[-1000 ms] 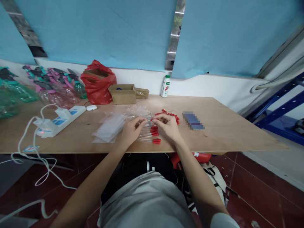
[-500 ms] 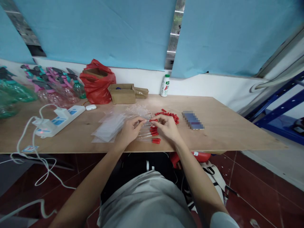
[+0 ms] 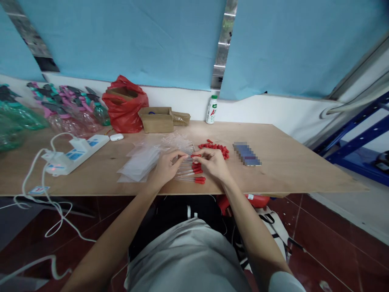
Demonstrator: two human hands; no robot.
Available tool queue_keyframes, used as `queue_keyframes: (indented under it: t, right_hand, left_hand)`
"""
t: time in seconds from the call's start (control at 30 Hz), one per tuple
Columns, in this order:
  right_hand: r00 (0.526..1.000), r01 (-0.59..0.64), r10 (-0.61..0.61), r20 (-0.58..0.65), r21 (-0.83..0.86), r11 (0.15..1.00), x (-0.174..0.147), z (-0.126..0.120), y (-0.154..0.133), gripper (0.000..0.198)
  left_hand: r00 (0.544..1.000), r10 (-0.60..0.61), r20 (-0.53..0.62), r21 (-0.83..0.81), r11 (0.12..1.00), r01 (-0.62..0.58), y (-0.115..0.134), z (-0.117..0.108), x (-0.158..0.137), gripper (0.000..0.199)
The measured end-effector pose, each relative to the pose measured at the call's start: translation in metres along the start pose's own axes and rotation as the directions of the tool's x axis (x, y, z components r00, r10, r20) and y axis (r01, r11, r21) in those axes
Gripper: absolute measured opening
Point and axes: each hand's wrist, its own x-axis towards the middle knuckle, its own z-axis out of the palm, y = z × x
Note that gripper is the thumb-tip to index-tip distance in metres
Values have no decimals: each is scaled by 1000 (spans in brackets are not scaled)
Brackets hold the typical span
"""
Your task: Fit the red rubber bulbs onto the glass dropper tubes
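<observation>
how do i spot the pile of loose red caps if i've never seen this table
On the wooden table, find the phone lying to the right of the right hand. Just left of the phone, beyond that hand, is the pile of loose caps. Unlike the capped tubes nearer the front edge, these show no tubes attached.

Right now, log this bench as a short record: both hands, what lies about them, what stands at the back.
Left hand: thumb and forefinger tips close together; anything between them is too small to tell
Right hand: pinching a red dropper bulb
Between hands and table edge: red-bulbed droppers
Beyond right hand: loose red bulbs
Beyond left hand: thin clear tubes
Left of left hand: translucent plastic bags
Back: red plastic bag, open cardboard box, green-capped white bottle
</observation>
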Motion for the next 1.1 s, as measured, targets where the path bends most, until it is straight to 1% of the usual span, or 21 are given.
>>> queue_keyframes:
  t: [0.2,0.27,0.33,0.37,0.4,0.47,0.5,0.53,0.57,0.63,0.73,0.8,0.97,1.1]
  right_hand:
    - [1000,-5,6,-10,38,999,1,4,-4,31]
    - [999,5,-2,-50,61,998,2,7,-2,32]
    - [994,19,-9,-110,91,996,3,10,-1,32]
    - [990,25,-10,-138,104,994,3,11,-1,33]
    - [987,31,-12,-160,115,993,4,12,-1,33]
    - [983,33,-8,-183,131,991,4,14,-2,33]
    - [982,31,-4,-188,138,990,4,14,-2,33]
    - [982,27,0,-188,142,989,4,14,-3,33]
    - [983,23,3,-183,141,990,4,15,-3,33]
    - [986,20,2,-166,133,991,3,15,-3,34]
    - [991,30,-13,-135,130,991,1,17,-4,34]
    - [994,27,-11,-107,146,989,0,18,-6,34]
    - [999,2,9,-46,230,973,-1,19,-10,35]
    - [999,-14,25,-38,265,964,-1,19,-12,35]
  left_hand:
    - [999,-41,-15,-38,998,40,2,0,-1,22]
    - [995,-96,-24,-90,992,93,2,1,-1,25]
    - [980,-194,-35,-226,957,181,1,1,0,32]
    - [967,-253,-39,-332,916,226,1,0,1,37]
    - [950,-311,-35,-454,852,263,1,-1,2,43]
    - [914,-405,2,-683,668,297,1,-3,5,52]
    - [901,-431,36,-764,569,303,2,-5,7,54]
    - [892,-445,77,-818,483,312,3,-6,9,55]
    - [882,-456,114,-850,415,325,5,-7,10,55]
    - [862,-477,172,-874,329,357,9,-8,11,57]
    - [841,-480,249,-876,259,407,15,-7,12,62]
    - [840,-463,281,-880,225,419,17,-7,11,63]
    - [846,-453,280,-902,179,394,20,-9,10,62]
    - [850,-442,285,-913,145,381,22,-10,9,60]
